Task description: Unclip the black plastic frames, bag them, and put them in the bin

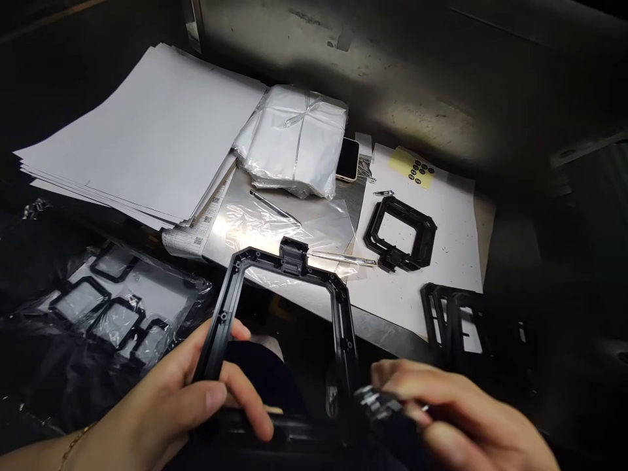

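My left hand (171, 399) is closed round the left side of a black plastic frame (346, 320), tilted up towards me. The frame has cut corners and a small boxy block (294, 256) at the middle of its top edge. Close to the frame's lower right corner, my right hand (461, 409) is closed on a small black and silver piece (380, 401). That piece is smeared by motion, so its kind and whether it touches the frame are unclear. The frame's bottom edge is lost in shadow.
White sheets (142, 131) are stacked beside a tied bundle of clear plastic bags (299, 137). A phone (348, 160), a pen-like tool (275, 207) and another black frame (402, 232) lie beyond. More frames (454, 320) stand at right; a bag of frames (161, 288) lies at left.
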The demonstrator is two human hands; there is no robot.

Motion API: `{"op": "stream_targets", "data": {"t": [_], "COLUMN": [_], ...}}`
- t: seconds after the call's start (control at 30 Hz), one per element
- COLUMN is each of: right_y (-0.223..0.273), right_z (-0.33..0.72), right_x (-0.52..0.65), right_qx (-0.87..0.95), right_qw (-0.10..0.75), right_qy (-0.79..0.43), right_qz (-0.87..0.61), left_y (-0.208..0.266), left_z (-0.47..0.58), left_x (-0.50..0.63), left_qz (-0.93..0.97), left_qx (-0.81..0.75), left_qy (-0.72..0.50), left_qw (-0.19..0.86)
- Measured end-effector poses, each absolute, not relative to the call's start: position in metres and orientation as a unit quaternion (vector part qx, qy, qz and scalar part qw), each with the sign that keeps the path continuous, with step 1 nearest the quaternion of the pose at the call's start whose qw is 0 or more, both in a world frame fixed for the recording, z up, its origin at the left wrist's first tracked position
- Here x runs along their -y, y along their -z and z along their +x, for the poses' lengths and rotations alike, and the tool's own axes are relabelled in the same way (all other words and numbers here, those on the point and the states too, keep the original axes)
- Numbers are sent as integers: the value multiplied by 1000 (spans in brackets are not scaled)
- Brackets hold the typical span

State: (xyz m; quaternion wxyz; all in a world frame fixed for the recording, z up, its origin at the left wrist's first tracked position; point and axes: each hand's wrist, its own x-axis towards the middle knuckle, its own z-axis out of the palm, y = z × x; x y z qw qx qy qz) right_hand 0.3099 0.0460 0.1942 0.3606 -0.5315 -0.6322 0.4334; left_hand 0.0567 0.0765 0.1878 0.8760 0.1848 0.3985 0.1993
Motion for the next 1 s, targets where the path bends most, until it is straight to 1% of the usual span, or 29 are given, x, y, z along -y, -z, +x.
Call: {"op": "stream_targets", "data": {"t": [0.07,0.1,0.13,0.17,0.27,0.33,0.4,0.47,0.53,0.57,0.6,0.63,0.7,0.73,0.77,0.8,0.87,0.93,1.0], "right_y": [-173,-158,-141,-122,-68,-40,-24,-21,-32,-43,-57,-71,-98,-109,-117,-123,-128,-130,-132], "right_z": [328,338,349,361,392,406,413,410,396,383,367,348,302,279,257,238,211,201,204], "right_x": [-47,-48,-50,-53,-61,-65,-67,-70,-72,-72,-72,-70,-64,-60,-57,-54,-53,-56,-62], "right_qx": [489,421,373,352,403,425,427,424,430,437,449,463,479,496,504,497,451,405,376], "right_qw": [471,496,496,477,326,274,257,242,245,263,285,333,389,409,408,422,424,418,394], "right_qy": [-382,-350,-307,-249,-89,-41,-41,-42,-33,-42,-69,-123,-330,-437,-532,-568,-604,-633,-710], "right_qz": [-627,-674,-721,-765,-851,-861,-866,-872,-868,-859,-844,-812,-714,-629,-545,-503,-502,-511,-447], "left_y": [-185,-183,-182,-181,-178,-174,-170,-164,-159,-156,-152,-149,-142,-139,-136,-134,-131,-129,-126], "left_z": [55,54,53,53,51,50,47,45,42,42,43,45,50,53,55,56,53,44,34], "left_x": [-75,-75,-75,-75,-74,-73,-71,-68,-65,-63,-62,-61,-61,-61,-61,-62,-63,-65,-71], "left_qz": [192,201,212,222,246,263,277,283,282,285,296,317,403,465,526,574,621,593,515], "left_qx": [-413,-417,-420,-420,-401,-388,-383,-382,-375,-372,-376,-393,-446,-469,-483,-486,-475,-490,-531], "left_qy": [-202,-206,-210,-212,-222,-234,-238,-241,-245,-250,-255,-257,-238,-216,-190,-163,-137,-162,-227], "left_qw": [867,862,857,854,854,852,848,846,848,847,840,824,763,719,674,638,608,618,633]}}
